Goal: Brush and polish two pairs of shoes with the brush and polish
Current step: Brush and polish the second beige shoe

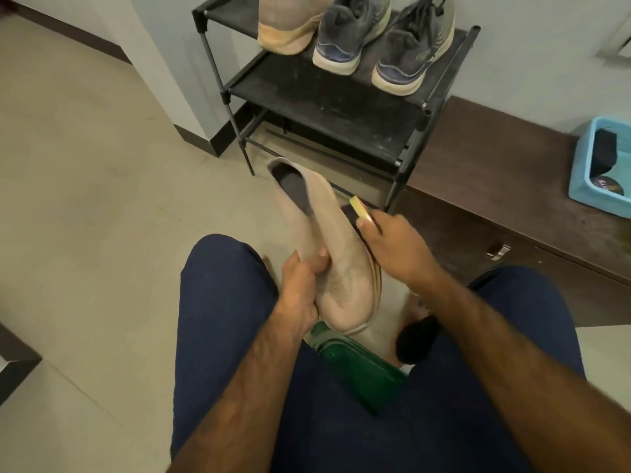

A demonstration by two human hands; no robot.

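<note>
My left hand (302,288) grips a beige knit slip-on shoe (336,261) near its toe, holding it tilted above my knees with the opening pointing away from me. My right hand (396,247) holds a brush with a pale yellow back (360,207) against the shoe's right side. The matching beige shoe (290,25) and a pair of dark grey sneakers (348,39) (413,56) stand on the top shelf of a black shoe rack (341,104). A round polish tin (611,190) lies in a light blue basket (587,172) at the right.
The basket also holds a dark item (606,148) and sits on a low dark brown cabinet (495,186). A green stool (355,367) is beneath me between my legs in navy trousers. Beige tiled floor spreads to the left.
</note>
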